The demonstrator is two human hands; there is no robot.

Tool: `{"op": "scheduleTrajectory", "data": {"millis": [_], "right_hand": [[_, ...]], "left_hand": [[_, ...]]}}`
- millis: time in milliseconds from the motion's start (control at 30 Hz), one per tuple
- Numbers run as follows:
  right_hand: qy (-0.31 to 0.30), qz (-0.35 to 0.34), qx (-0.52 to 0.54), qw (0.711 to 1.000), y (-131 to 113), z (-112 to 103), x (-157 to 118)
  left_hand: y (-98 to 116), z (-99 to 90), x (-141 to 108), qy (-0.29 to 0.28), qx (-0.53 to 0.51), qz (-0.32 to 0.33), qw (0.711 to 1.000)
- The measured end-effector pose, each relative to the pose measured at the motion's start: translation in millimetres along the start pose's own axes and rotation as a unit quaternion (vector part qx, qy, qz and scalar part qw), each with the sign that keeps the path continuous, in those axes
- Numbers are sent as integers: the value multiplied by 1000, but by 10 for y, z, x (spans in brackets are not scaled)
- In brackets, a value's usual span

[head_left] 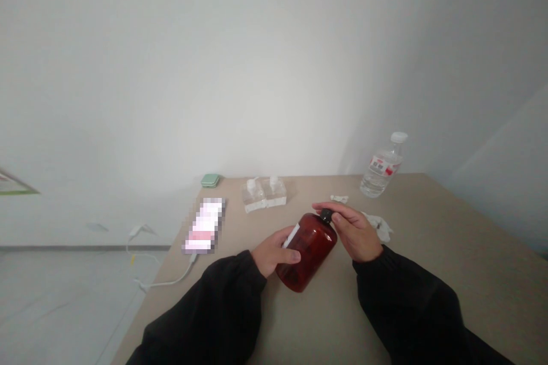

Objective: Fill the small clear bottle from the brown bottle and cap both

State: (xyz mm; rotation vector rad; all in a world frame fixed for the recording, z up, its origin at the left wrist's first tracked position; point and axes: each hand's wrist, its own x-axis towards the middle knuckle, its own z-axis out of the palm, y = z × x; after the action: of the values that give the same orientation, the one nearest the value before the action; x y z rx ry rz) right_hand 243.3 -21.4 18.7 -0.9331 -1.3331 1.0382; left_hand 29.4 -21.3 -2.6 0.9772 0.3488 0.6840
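A reddish-brown bottle [311,254] with a white label tilts to the right in front of me. My left hand [276,252] is wrapped round its body, thumb across the front. At the bottle's neck, the fingers of my right hand [353,231] are closed on the black cap [326,215]. Whether the cap is loose or tight I cannot tell. Behind the bottle stand two small clear pump bottles [254,195], side by side.
A clear water bottle [381,168] with a white cap stands at the back right. Crumpled white tissue [379,227] lies behind my right hand. On the left are a phone [205,225] with a white cable [171,282] and a small green case [210,181]. The wall borders the table [317,331].
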Motion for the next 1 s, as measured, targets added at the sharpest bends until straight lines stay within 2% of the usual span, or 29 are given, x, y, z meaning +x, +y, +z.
{"op": "scheduleTrajectory", "data": {"millis": [167, 367, 500, 667, 833, 1000], "right_hand": [[57, 24, 128, 990, -59, 165, -20], [35, 55, 246, 967, -73, 257, -92], [35, 81, 229, 969, -74, 248, -86], [25, 86, 194, 977, -124, 250, -62], [-13, 112, 284, 952, -184, 342, -105], [-7, 160, 331, 930, -189, 353, -111]], "left_hand": [[-19, 17, 24, 6, -9, 9, 1000], [-31, 15, 16, -34, -76, -25, 996], [-43, -1, 6, -30, -83, -20, 996], [-43, 17, 20, -17, -26, -12, 999], [-50, 6, 27, -7, -27, -3, 1000], [-45, -19, 20, 1, -22, -3, 1000]]}}
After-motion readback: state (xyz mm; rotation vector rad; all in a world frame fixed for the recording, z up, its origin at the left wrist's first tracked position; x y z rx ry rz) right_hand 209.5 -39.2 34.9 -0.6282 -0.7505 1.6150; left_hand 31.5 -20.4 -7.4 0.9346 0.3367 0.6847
